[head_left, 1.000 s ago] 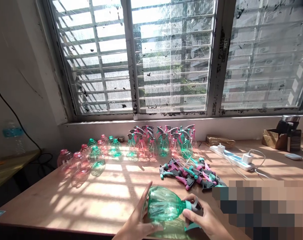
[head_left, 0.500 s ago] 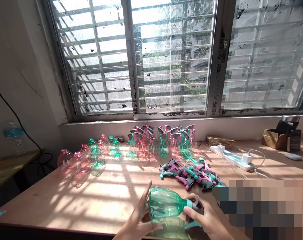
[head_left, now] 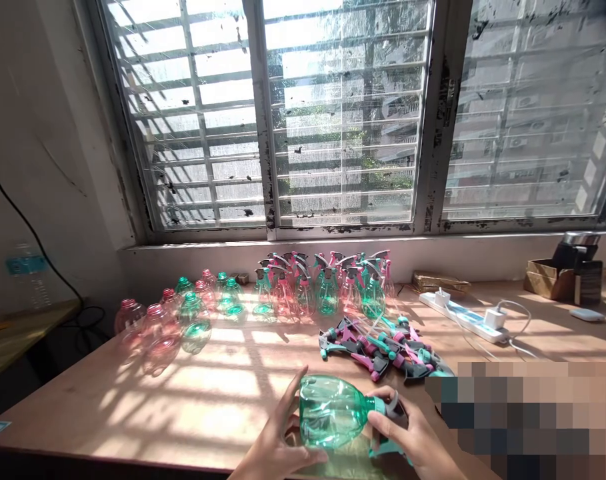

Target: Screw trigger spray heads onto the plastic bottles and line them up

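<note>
A clear green spray bottle [head_left: 330, 410] lies sideways between my hands just above the front of the table, its base to the left and its neck to the right. My left hand [head_left: 283, 427] wraps round the base end, thumb below and fingers behind. At the neck, my right hand [head_left: 407, 427] grips the grey and teal trigger sprayer [head_left: 395, 410], whose collar meets the bottle's mouth. Just beyond lies a pile of loose pink, teal and grey trigger sprayers [head_left: 377, 347].
Open pink and green bottles [head_left: 161, 333] stand at the left. Several bottles with sprayers fitted [head_left: 327, 293] stand in rows by the window wall. A white power strip [head_left: 463, 317] with plugs and a brown box [head_left: 547, 280] are at the right. Pixelation covers the lower right corner.
The green bottle has turned a little about its length, and my left hand has shifted slightly to the right with it. My right hand holds the sprayer in nearly the same place.
</note>
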`<state>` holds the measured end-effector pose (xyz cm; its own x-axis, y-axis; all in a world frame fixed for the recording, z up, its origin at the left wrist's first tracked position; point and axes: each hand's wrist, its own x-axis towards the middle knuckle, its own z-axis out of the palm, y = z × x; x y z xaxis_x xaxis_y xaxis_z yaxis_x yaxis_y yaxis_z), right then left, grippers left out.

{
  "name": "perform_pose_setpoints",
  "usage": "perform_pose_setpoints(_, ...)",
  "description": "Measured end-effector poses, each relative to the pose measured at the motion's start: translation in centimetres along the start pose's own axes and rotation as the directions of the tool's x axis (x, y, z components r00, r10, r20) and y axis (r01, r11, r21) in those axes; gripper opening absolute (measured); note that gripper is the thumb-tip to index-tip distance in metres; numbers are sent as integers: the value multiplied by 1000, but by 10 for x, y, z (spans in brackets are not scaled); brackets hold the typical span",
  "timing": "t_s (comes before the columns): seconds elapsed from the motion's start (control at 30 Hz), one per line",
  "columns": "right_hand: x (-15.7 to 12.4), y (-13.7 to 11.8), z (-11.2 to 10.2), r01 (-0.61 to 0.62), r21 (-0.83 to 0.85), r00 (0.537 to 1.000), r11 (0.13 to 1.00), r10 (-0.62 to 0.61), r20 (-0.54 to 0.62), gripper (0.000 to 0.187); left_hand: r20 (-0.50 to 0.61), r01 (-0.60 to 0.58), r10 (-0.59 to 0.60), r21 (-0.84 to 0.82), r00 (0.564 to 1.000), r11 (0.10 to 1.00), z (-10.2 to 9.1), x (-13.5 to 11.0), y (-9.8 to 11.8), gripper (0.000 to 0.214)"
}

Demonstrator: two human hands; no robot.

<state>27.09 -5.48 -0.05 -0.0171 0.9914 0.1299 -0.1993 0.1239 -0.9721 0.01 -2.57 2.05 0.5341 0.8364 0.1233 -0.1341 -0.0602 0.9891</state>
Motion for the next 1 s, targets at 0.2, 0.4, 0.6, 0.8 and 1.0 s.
perform_pose_setpoints(0.2, 0, 1, 1, -7, 21, 1000, 1000, 7, 9, 48, -67, -92, 90, -39, 994, 995, 0, 1, -8, 102)
perform_pose_setpoints(0.4, -1, 0, 0, 0, -14, 1000, 1000, 0, 15, 48, 1, -65, 65, -62, 998, 996, 0, -1, 1, 95)
perform_pose_setpoints(0.6, -1, 0, 0, 17, -39, 1000, 999, -16, 17, 45, -16, -97, 97, -29, 995, 995, -1, 1, -3, 94)
perform_pose_setpoints(0.8, -1, 4, -2, 18, -74, 1000, 997, -18, 11, 48, -44, -114, 111, -71, 993, 991, 3, 1, 2, 95)
perform_pose_setpoints(1.0, 0, 2, -2, 20, -34, 999, 999, -18, 47, 44, -29, -80, 78, -94, 997, 992, 2, 2, 5, 89)
